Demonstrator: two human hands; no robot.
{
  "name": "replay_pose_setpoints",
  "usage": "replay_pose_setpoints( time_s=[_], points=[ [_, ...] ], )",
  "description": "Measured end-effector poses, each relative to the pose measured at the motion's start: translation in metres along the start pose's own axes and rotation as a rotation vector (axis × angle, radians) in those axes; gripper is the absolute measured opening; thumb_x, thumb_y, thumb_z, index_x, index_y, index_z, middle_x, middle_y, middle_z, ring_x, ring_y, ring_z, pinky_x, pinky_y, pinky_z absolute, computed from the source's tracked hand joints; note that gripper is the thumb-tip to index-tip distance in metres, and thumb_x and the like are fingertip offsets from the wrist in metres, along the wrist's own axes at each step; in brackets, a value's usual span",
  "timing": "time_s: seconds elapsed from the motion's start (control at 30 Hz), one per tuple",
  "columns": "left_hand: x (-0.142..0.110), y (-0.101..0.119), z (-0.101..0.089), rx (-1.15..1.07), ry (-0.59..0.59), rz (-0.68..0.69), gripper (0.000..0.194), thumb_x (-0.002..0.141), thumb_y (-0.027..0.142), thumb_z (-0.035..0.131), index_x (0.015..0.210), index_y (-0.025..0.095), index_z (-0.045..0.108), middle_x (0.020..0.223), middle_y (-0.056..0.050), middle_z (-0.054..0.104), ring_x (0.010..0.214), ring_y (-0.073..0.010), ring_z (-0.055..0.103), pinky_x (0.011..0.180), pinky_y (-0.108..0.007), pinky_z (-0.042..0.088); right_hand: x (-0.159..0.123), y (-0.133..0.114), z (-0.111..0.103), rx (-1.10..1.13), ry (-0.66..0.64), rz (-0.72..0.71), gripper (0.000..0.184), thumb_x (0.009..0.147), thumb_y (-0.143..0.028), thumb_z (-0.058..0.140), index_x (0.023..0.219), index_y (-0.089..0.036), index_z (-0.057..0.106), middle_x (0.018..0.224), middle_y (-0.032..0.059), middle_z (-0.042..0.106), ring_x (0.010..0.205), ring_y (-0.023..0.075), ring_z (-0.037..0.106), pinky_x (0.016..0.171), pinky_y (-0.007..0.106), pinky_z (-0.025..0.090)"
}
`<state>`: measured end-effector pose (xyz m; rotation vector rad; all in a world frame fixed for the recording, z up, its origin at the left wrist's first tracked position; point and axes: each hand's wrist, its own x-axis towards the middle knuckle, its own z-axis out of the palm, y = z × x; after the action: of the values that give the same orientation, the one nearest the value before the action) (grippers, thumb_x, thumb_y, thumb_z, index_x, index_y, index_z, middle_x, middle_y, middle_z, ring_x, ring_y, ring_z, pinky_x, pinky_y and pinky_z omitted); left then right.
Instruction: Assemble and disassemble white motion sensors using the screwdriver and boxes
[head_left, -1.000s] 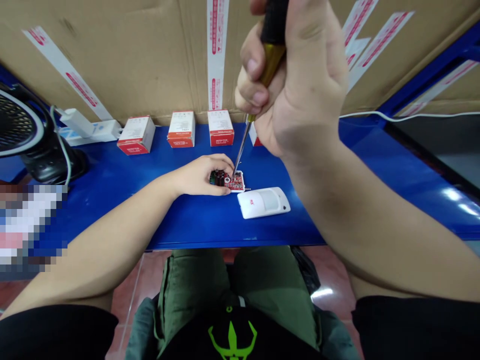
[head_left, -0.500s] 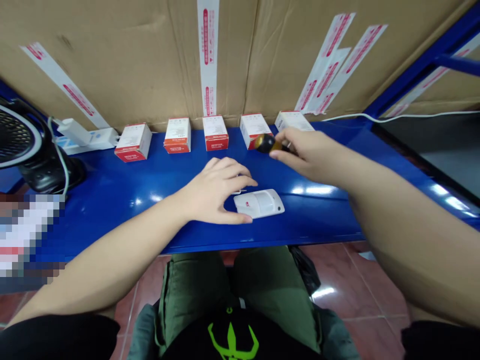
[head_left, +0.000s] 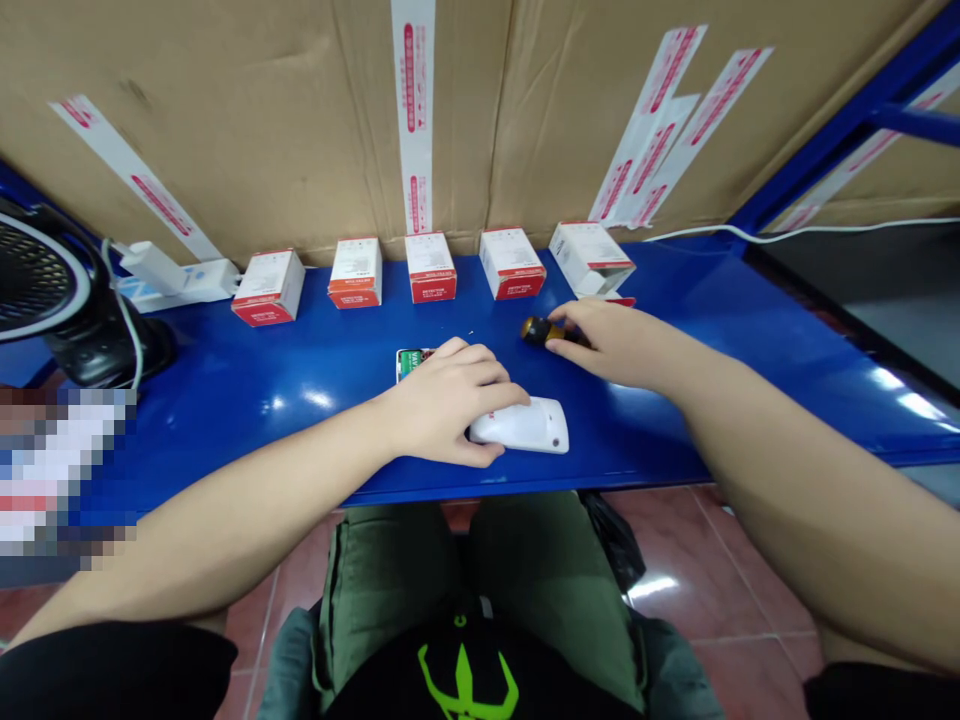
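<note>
My left hand (head_left: 457, 400) is closed around the left end of a white motion detector cover (head_left: 544, 425), which lies on the blue table near its front edge. Partly hidden behind that hand is a small open part (head_left: 409, 362) with a green battery-like piece in it. To the right, my right hand (head_left: 611, 335) grips a screwdriver (head_left: 537, 331) by its black and amber handle, low over the table. The screwdriver's shaft is hidden by the fingers.
Several white and red detector boxes stand along the back; the rightmost box (head_left: 590, 257) has its end open. A black fan (head_left: 90, 310) and a power strip (head_left: 184, 285) are at the left. Cardboard (head_left: 270, 120) covers the wall behind.
My left hand has closed on the detector cover, its fingers now over it. My right hand has moved down and slightly nearer with the screwdriver, uncovering the rightmost boxes.
</note>
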<state>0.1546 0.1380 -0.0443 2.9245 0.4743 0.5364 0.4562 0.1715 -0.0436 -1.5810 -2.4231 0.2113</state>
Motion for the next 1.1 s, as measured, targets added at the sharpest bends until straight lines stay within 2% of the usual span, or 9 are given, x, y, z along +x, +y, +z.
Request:
replay_pose_setpoints(
  time_s=[0.07, 0.17, 0.27, 0.4, 0.53, 0.63, 0.7, 0.97, 1.1],
  points=[
    [0.001, 0.0, 0.002, 0.0, -0.031, 0.019, 0.05, 0.092, 0.051, 0.085, 0.131, 0.022, 0.076, 0.128, -0.011, 0.084, 0.117, -0.0346, 0.069, 0.098, -0.046, 0.043, 0.002, -0.003, -0.003, 0.04, 0.047, 0.014, 0.041, 0.099, -0.054, 0.062, 0.122, -0.023, 0.077, 0.119, 0.0206, 0.081, 0.108, 0.0425, 0.078, 0.096, 0.064, 0.063],
    [0.001, 0.001, 0.002, 0.001, -0.057, 0.036, 0.043, 0.094, 0.053, 0.083, 0.125, 0.023, 0.076, 0.117, -0.008, 0.087, 0.114, -0.0341, 0.07, 0.096, -0.046, 0.043, 0.004, -0.01, -0.007, 0.076, 0.143, -0.05, 0.042, 0.097, -0.056, 0.068, 0.124, -0.024, 0.075, 0.122, 0.0197, 0.08, 0.115, 0.0426, 0.076, 0.104, 0.064, 0.06],
    [-0.002, -0.002, -0.011, -0.027, 0.042, 0.037, 0.035, 0.094, 0.047, 0.079, 0.119, 0.023, 0.074, 0.113, -0.008, 0.085, 0.111, -0.0324, 0.072, 0.097, -0.047, 0.046, 0.011, -0.02, -0.007, 0.075, 0.177, -0.136, 0.039, 0.099, -0.054, 0.068, 0.123, -0.024, 0.075, 0.122, 0.019, 0.079, 0.119, 0.0428, 0.074, 0.11, 0.066, 0.056],
    [-0.017, -0.026, -0.044, -0.16, 0.193, -0.024, 0.04, 0.094, 0.046, 0.071, 0.126, 0.023, 0.068, 0.123, -0.011, 0.079, 0.107, -0.0279, 0.074, 0.093, -0.042, 0.056, 0.028, -0.032, -0.008, 0.054, 0.089, -0.237, 0.034, 0.098, -0.046, 0.068, 0.123, -0.025, 0.077, 0.131, 0.0184, 0.079, 0.129, 0.0439, 0.07, 0.115, 0.067, 0.053],
    [-0.034, -0.061, -0.063, -0.129, 0.173, -0.139, 0.039, 0.089, 0.041, 0.071, 0.121, 0.02, 0.066, 0.12, -0.012, 0.078, 0.106, -0.0266, 0.074, 0.093, -0.04, 0.058, 0.043, -0.052, -0.017, 0.123, -0.112, -0.244, 0.05, 0.086, -0.046, 0.084, 0.13, -0.023, 0.078, 0.129, 0.0164, 0.08, 0.122, 0.0418, 0.074, 0.108, 0.06, 0.059],
    [-0.039, -0.077, -0.061, -0.126, 0.12, -0.189, 0.038, 0.086, 0.04, 0.07, 0.119, 0.021, 0.065, 0.115, -0.01, 0.078, 0.102, -0.0257, 0.073, 0.091, -0.039, 0.059, 0.048, -0.075, -0.017, 0.251, -0.27, -0.221, 0.087, 0.066, -0.055, 0.101, 0.143, -0.024, 0.074, 0.127, 0.0132, 0.082, 0.109, 0.0385, 0.077, 0.097, 0.053, 0.064],
    [-0.039, -0.082, -0.057, -0.138, 0.113, -0.191, 0.038, 0.085, 0.041, 0.07, 0.117, 0.021, 0.065, 0.112, -0.009, 0.077, 0.1, -0.0252, 0.072, 0.089, -0.039, 0.06, 0.048, -0.088, -0.012, 0.273, -0.291, -0.204, 0.1, 0.061, -0.055, 0.104, 0.15, -0.024, 0.069, 0.131, 0.0141, 0.082, 0.111, 0.0396, 0.078, 0.096, 0.051, 0.064],
    [-0.034, -0.078, -0.049, -0.146, 0.095, -0.169, 0.035, 0.086, 0.037, 0.067, 0.117, 0.021, 0.064, 0.114, -0.009, 0.077, 0.095, -0.0235, 0.071, 0.089, -0.038, 0.06, 0.042, -0.096, 0.014, 0.365, -0.166, -0.117, 0.117, 0.073, -0.041, 0.097, 0.173, -0.015, 0.043, 0.139, 0.0218, 0.078, 0.116, 0.0421, 0.08, 0.102, 0.057, 0.064],
    [-0.031, -0.072, -0.046, -0.161, 0.087, -0.19, 0.037, 0.089, 0.04, 0.068, 0.119, 0.02, 0.063, 0.115, -0.011, 0.076, 0.095, -0.0247, 0.071, 0.088, -0.039, 0.06, 0.038, -0.094, 0.021, 0.542, -0.073, -0.097, 0.114, 0.072, -0.037, 0.098, 0.171, -0.018, 0.044, 0.135, 0.0192, 0.079, 0.121, 0.041, 0.079, 0.107, 0.06, 0.065]
  ],
)
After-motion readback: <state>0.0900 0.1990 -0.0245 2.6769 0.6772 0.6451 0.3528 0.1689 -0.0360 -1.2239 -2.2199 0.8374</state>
